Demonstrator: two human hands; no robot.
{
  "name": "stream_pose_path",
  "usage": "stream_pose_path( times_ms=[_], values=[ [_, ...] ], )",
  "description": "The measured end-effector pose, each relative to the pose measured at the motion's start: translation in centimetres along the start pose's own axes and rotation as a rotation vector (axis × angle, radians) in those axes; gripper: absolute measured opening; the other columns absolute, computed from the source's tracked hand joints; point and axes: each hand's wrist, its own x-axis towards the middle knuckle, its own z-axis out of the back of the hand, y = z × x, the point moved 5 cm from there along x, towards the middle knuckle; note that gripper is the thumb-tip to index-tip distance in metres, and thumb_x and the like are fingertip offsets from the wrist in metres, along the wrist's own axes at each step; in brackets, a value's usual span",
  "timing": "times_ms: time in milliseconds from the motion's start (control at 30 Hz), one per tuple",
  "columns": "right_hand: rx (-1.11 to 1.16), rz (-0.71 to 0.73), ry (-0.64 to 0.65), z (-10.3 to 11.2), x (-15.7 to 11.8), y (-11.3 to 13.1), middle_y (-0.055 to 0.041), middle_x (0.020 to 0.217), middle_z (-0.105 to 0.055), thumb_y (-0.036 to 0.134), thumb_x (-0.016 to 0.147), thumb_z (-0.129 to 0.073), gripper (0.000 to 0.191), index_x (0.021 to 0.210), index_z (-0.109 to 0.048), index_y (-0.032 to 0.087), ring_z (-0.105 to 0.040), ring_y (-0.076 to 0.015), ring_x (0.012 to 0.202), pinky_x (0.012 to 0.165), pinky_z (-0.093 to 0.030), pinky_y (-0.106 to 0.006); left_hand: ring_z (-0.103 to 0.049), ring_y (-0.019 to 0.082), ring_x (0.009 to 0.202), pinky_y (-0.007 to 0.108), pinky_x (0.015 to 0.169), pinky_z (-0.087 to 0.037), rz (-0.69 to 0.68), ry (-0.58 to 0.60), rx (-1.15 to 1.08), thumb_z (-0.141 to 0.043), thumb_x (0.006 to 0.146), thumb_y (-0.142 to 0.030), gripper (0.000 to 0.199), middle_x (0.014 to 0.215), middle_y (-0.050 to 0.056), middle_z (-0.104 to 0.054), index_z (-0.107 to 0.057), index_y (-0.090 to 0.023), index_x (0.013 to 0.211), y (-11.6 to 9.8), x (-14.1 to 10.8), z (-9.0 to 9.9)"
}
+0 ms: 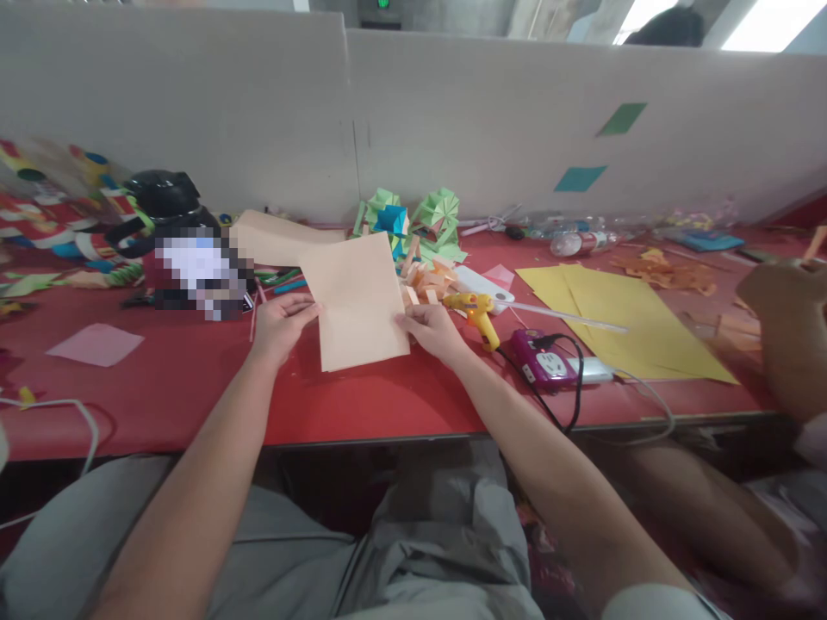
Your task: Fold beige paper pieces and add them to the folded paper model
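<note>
A cream-coloured sheet of paper (358,301) is held up in front of me, tilted over the red table (362,405). My left hand (282,325) pinches its left edge between thumb and fingers. At the right edge, my right hand (432,330) grips the same sheet, thumb on the near face. Behind it lies another cream sheet (277,239), partly covered and curled. Peach paper pieces (430,280) and green folded paper shapes (438,215) sit just beyond the held sheet. Close to my right hand rests a yellow hot glue gun (475,312).
A purple power socket (548,357) with a black cable lies right of the glue gun, near yellow sheets (620,314). Plastic bottles (581,243) lie along the grey partition (491,120). At left stand a blurred phone (203,267) and a pink sheet (96,344). Another person's arm (792,336) is at right.
</note>
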Motion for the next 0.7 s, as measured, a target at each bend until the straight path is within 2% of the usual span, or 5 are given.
stream_pose_path(
  times_ms=[167, 300, 400, 567, 700],
  values=[
    [-0.156, 0.038, -0.108, 0.7, 0.1, 0.2, 0.0035, 0.045, -0.042, 0.06, 0.081, -0.062, 0.054, 0.05, -0.049, 0.018, -0.035, -0.0078, 0.045, 0.045, -0.024, -0.025, -0.072, 0.025, 0.086, 0.039, 0.089, -0.056, -0.019, -0.021, 0.0, -0.087, 0.057, -0.036, 0.038, 0.086, 0.008, -0.077, -0.074, -0.015, 0.086, -0.4, -0.1, -0.1],
    [0.055, -0.012, -0.016, -0.1, 0.2, -0.4, 0.0002, 0.061, -0.06, 0.051, 0.075, -0.069, 0.034, 0.071, -0.062, 0.017, -0.048, -0.0097, 0.051, 0.047, -0.036, -0.024, -0.073, 0.024, 0.087, 0.038, 0.091, -0.056, -0.018, -0.055, -0.023, -0.086, 0.059, -0.034, 0.036, 0.086, 0.007, -0.077, -0.074, -0.016, 0.087, -0.1, 0.1, 0.3],
    [0.16, -0.007, 0.004, -0.4, 0.3, -0.6, 0.001, 0.066, -0.062, 0.043, 0.071, -0.073, 0.031, 0.085, -0.062, 0.018, -0.05, -0.009, 0.052, 0.048, -0.04, -0.023, -0.073, 0.024, 0.088, 0.038, 0.091, -0.056, -0.019, -0.06, -0.048, -0.085, 0.061, -0.034, 0.035, 0.088, 0.007, -0.077, -0.075, -0.016, 0.089, 0.2, 0.2, 0.4],
    [0.139, -0.007, -0.033, -0.2, 0.4, -0.8, 0.0033, 0.054, -0.055, 0.051, 0.074, -0.071, 0.036, 0.081, -0.061, 0.017, -0.046, -0.0085, 0.045, 0.043, -0.038, -0.022, -0.073, 0.024, 0.087, 0.039, 0.09, -0.056, -0.035, -0.085, -0.032, -0.084, 0.061, -0.033, 0.034, 0.087, 0.008, -0.077, -0.076, -0.015, 0.089, 0.3, 0.2, 0.4],
    [0.103, -0.058, -0.069, 0.1, 0.4, -1.1, 0.0015, 0.053, -0.056, 0.053, 0.074, -0.071, 0.038, 0.078, -0.062, 0.016, -0.049, -0.0101, 0.044, 0.043, -0.041, -0.024, -0.072, 0.023, 0.083, 0.039, 0.089, -0.056, -0.028, -0.111, -0.059, -0.085, 0.06, -0.031, 0.033, 0.085, 0.007, -0.077, -0.076, -0.016, 0.087, 0.4, 0.3, 0.5]
  ],
)
